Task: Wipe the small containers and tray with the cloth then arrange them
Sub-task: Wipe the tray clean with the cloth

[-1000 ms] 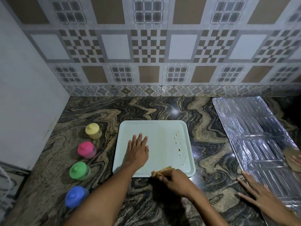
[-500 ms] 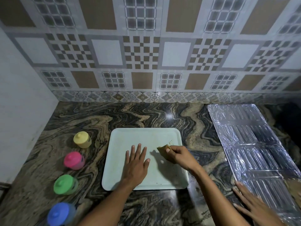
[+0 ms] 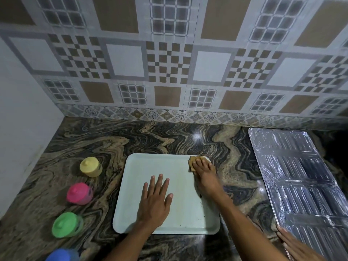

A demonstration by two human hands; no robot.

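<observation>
A pale green tray lies flat on the marbled counter. My left hand rests on it palm down, fingers straight and spread. At the tray's far right corner my right hand presses a small folded brown cloth onto the tray, its fingers laid flat over the cloth. A few dark specks lie along the tray's right edge. Left of the tray several small lidded containers stand in a line: yellow, pink, green and blue, the blue one cut off by the frame's bottom edge.
A foil-covered ribbed board lies to the right of the tray. Another person's hand rests at its near corner. A tiled wall runs along the back and a plain white wall closes the left side.
My right hand has carried the cloth from the tray's near edge up across its right side to the far right corner, and the brown stains there are gone. My left hand stays put.
</observation>
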